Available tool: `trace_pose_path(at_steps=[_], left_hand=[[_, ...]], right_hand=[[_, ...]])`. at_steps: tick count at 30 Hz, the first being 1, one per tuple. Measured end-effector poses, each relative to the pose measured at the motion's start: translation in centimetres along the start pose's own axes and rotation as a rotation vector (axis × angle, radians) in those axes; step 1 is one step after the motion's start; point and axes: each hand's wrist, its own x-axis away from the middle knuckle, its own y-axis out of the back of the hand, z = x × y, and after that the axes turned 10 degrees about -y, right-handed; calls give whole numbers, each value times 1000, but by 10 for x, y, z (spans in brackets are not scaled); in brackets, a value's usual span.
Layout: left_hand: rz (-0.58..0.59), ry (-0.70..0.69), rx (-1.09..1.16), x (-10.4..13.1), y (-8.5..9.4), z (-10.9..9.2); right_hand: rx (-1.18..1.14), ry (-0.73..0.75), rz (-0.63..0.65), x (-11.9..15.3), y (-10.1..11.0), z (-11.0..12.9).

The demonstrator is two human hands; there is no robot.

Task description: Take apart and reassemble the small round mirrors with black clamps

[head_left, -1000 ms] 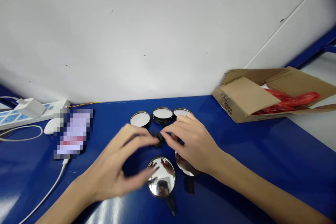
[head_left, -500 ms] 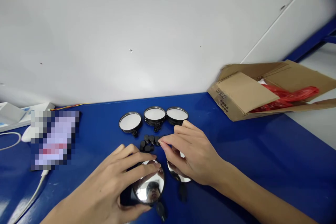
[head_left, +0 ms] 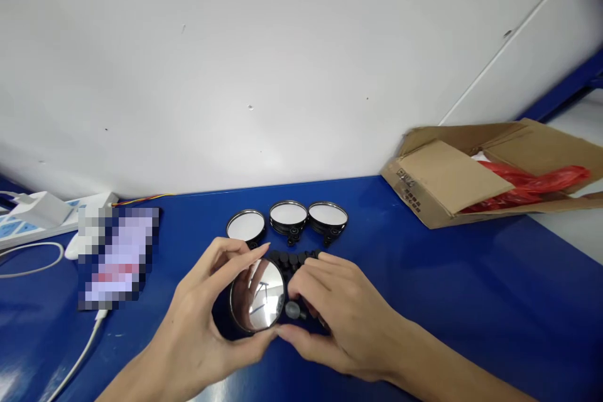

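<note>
Head view shows a round mirror point(head_left: 257, 295) in front of the person, a bit above the blue table point(head_left: 452, 301), with its shiny face up. The left hand point(head_left: 202, 308) holds it by the edge, fingers on the far side and thumb on the near side. That arm comes in from the bottom left. The right hand point(head_left: 348, 314) comes from the bottom right, palm down, with its fingers bent in. Its thumb tip is by the mirror's near edge, close to the left thumb. A dark round knob point(head_left: 293, 309) sits by its bent fingers. They hide part of it, so I cannot tell if they grip it, or if it is joined to the mirror.

Just past the hands is a bunch of small black parts point(head_left: 285, 259). The right hand covers some, so I cannot count them. Behind them are three round white-topped pieces point(head_left: 288, 213) in a row.

On the left are one phone point(head_left: 122, 257), blurred by blocks, one white plug point(head_left: 46, 210) and one power strip point(head_left: 94, 207), cut off by the picture's side. On the right, one open box point(head_left: 447, 176) has red plastic point(head_left: 527, 185) inside.
</note>
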Motion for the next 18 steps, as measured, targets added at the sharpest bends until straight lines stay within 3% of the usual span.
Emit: trace_pose_path(at_steps=[7, 12, 15, 18], left_hand=[[-38, -36, -41, 3, -3, -1], [122, -192, -53, 16, -11, 3], [143, -339, -109, 24, -18, 5], [170, -300, -123, 28, -18, 2]], right_hand=[[137, 57, -48, -1, -6, 1], [165, 157, -85, 6, -15, 10], [154, 217, -91, 13, -24, 15], [114, 198, 21, 16, -22, 14]])
